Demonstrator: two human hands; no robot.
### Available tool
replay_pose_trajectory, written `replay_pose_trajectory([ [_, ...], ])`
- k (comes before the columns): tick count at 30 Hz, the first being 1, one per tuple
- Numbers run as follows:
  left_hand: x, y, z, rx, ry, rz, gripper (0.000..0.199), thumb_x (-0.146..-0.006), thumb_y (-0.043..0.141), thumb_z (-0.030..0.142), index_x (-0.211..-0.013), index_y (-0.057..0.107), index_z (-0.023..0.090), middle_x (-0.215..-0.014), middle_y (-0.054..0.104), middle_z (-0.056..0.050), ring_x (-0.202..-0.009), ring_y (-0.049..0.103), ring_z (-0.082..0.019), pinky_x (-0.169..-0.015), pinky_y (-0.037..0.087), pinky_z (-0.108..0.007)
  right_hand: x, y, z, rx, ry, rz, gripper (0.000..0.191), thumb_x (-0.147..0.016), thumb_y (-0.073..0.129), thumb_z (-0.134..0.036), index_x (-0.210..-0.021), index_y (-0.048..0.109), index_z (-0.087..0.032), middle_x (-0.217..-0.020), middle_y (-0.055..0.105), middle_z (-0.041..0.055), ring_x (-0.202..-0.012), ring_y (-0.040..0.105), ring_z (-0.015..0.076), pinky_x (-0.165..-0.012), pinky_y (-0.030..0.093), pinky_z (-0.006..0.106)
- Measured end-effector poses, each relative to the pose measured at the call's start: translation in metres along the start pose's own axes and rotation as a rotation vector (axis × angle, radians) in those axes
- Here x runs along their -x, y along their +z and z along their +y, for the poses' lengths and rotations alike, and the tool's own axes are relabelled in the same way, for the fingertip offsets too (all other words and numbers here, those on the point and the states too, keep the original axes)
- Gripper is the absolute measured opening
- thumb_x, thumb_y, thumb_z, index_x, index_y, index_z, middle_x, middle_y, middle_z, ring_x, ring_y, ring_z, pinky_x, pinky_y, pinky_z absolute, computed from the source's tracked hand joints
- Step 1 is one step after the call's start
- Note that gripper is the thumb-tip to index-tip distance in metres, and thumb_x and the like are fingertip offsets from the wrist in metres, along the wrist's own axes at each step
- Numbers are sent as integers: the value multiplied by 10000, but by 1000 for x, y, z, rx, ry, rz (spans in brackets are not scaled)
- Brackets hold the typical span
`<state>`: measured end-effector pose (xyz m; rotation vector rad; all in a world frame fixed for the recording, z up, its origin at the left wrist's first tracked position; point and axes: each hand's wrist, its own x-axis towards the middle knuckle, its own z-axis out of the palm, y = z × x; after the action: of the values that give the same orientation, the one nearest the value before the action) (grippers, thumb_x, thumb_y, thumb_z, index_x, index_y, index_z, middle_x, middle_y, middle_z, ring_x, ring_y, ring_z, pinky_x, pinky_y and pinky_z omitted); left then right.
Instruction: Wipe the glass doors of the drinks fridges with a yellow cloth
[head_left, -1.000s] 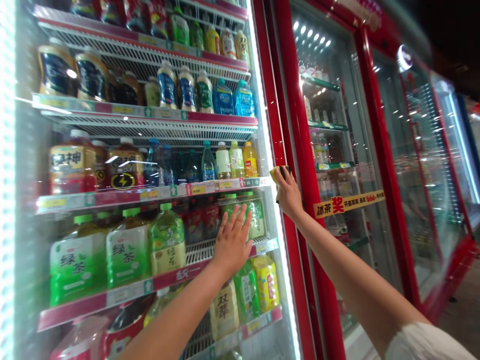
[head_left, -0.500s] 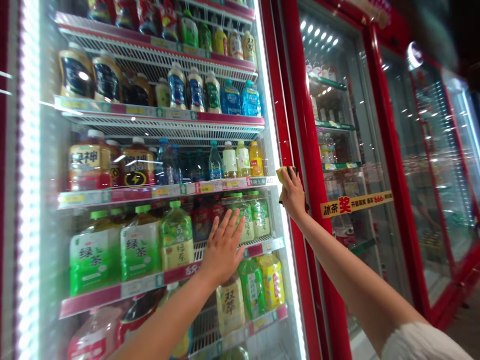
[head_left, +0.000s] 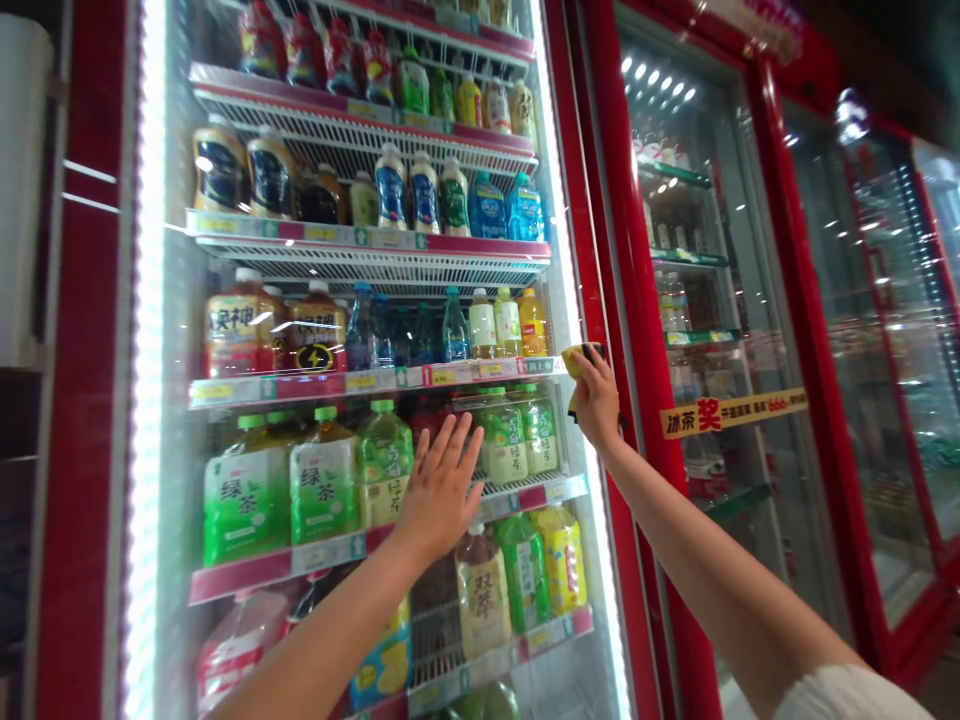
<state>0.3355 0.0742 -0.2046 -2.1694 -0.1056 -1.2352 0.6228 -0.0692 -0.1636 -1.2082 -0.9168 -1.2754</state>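
Note:
My left hand (head_left: 441,488) lies flat with spread fingers on the glass door of a lit drinks fridge (head_left: 169,300). Behind the glass under that hand stand green tea bottles (head_left: 322,490) on a wire shelf. My right hand (head_left: 598,402) grips a yellow cleaning sponge (head_left: 579,360) with a dark side, pressing it near the door's right edge. That edge meets the fridge's red frame (head_left: 639,300). Part of the sponge is hidden by my fingers. Rows of bottled drinks fill the shelves behind the glass.
A second red-framed glass-door fridge (head_left: 697,240) stands to the right, with a yellow and red sticker strip (head_left: 733,412) across its door. A third fridge (head_left: 877,300) follows beyond it. A red side panel (head_left: 82,400) and a white cylinder (head_left: 22,190) stand at the left.
The view has swung left, so the fridges sit further right. My left hand has slid left across the glass. My right hand stays near the door's right edge with the sponge.

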Motion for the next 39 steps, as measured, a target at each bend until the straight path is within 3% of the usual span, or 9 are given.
replay_pose_trajectory([
  [5,1,-5,-3,1,-18,-27,684,-988,495,304,-1628,281,191,-1717,253,-95,-1609,155,-277,-1305,188,-541,25,11,-47,77,-163,-143,589,-1005,437,-147,-1548,469,-374,-1648,413,22,-1523,388,299,-1169,457,547],
  [9,9,-10,-11,-5,-31,-39,687,-985,503,303,-1627,284,193,-1719,248,-92,-1612,143,-267,-1314,160,-527,55,-14,-33,141,-324,-290,604,-1000,465,-130,-1542,474,-397,-1627,448,3,-1520,394,295,-1148,481,524],
  [13,16,-18,-26,-12,-39,-38,717,-982,515,316,-1637,252,189,-1723,230,-100,-1614,127,-270,-1319,136,-523,35,0,-29,136,-141,-114,617,-1019,433,-145,-1586,395,-386,-1657,396,39,-1509,410,306,-1176,432,574],
  [18,21,-24,-38,-22,-84,-44,732,-978,518,308,-1641,233,186,-1733,192,-106,-1617,103,-281,-1317,132,-537,25,42,-90,112,-102,-77,610,-1042,478,-263,-1614,322,-407,-1702,295,2,-1579,251,332,-1206,386,606],
  [24,35,-26,-44,-34,-100,-85,707,-979,520,326,-1623,280,158,-1730,199,-123,-1617,94,-293,-1312,141,-551,61,13,-92,72,-363,-306,555,-1039,456,-175,-1537,472,-418,-1637,427,-38,-1572,284,266,-1226,399,522],
  [28,43,-34,-56,-50,-101,-94,710,-981,522,341,-1623,281,156,-1728,207,-129,-1615,117,-290,-1312,152,-542,38,20,-87,24,-194,-168,547,-1047,412,-166,-1541,473,-394,-1634,432,-11,-1539,357,283,-1197,437,547],
  [31,46,-40,-63,-75,-117,-84,706,-982,515,347,-1619,287,148,-1726,209,-133,-1616,108,-284,-1311,159,-538,19,50,-125,19,-122,-81,559,-1048,443,-207,-1571,422,-402,-1646,411,-9,-1549,332,306,-1192,438,564],
  [35,52,-46,-70,-111,-128,-90,685,-989,490,335,-1618,289,150,-1729,201,-128,-1617,99,-283,-1310,144,-547,37,69,-175,21,-290,-217,594,-1026,475,-167,-1576,423,-386,-1649,405,-9,-1582,246,293,-1233,392,526],
  [39,65,-52,-81,-119,-130,-101,737,-979,520,357,-1633,246,158,-1733,187,-126,-1618,95,-283,-1315,127,-528,70,45,-161,32,-503,-406,596,-989,498,-90,-1519,520,-363,-1632,438,-7,-1579,264,258,-1255,366,477],
])
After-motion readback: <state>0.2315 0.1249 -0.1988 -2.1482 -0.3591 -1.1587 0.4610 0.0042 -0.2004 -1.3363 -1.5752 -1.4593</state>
